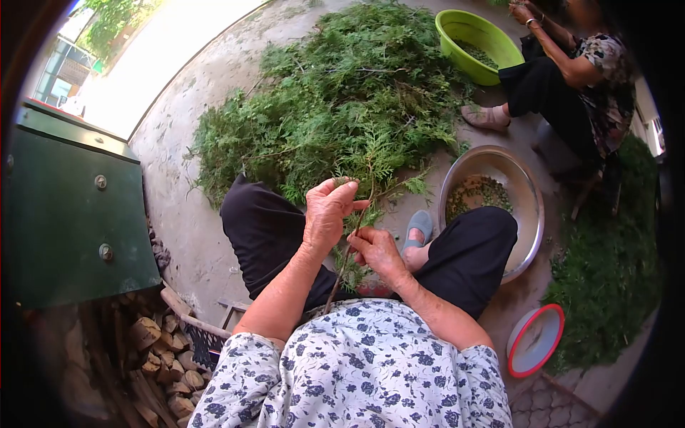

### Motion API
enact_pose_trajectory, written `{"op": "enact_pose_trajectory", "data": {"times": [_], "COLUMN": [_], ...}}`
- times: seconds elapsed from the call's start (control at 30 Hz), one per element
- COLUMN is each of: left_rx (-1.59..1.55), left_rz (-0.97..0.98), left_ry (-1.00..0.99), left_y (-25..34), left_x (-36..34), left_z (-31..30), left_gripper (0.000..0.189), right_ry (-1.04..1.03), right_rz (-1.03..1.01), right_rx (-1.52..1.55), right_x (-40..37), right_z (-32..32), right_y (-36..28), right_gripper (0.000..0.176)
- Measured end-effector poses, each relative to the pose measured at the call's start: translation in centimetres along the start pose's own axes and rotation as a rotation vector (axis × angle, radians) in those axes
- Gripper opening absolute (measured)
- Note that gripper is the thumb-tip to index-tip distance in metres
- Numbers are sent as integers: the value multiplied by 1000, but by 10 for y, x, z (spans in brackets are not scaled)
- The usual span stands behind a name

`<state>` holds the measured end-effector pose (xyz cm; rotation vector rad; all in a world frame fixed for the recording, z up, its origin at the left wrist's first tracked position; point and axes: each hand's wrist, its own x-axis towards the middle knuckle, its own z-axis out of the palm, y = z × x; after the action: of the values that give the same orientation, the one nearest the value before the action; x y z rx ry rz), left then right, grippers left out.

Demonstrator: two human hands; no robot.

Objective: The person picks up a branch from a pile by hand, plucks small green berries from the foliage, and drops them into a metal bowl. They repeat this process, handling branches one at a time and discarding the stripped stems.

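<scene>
A leafy evergreen branch point(371, 187), much like cypress, stands between my knees with its bare stem slanting down to my lap. My right hand point(379, 251) is closed around the lower stem. Higher up, my left hand point(327, 214) pinches at a side sprig with thumb and forefinger, its other fingers reaching to the stem; what lies between the fingertips is too small to make out. Just past my right knee is a wide metal basin point(531, 207) with small green and tan pieces at its bottom. A large heap of cut evergreen branches point(342, 93) lies in front of me.
A person point(578, 78) sits at the upper right beside a lime-green tub point(457, 25). A red-rimmed white bowl point(511, 353) and more greenery point(606, 285) are to my right. On the left are a dark green metal box point(71, 214) and stacked firewood point(168, 364).
</scene>
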<state>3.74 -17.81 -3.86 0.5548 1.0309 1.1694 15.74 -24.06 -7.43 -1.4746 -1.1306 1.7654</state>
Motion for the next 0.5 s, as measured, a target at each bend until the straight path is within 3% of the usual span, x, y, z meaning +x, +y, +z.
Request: {"op": "enact_pose_trajectory", "data": {"times": [0.23,0.4,0.5], "left_rx": [48,39,5], "left_rz": [-5,-28,-75], "left_ry": [108,66,59], "left_y": [10,9,11], "left_x": [-6,-4,-5], "left_z": [8,-3,-6], "left_gripper": [4,6,8], "right_ry": [32,115,115], "right_rz": [-86,-306,-334], "right_rx": [-70,-232,-234], "right_x": [-1,0,0], "right_z": [1,4,-1], "right_y": [0,8,4], "right_gripper": [18,15,14]}}
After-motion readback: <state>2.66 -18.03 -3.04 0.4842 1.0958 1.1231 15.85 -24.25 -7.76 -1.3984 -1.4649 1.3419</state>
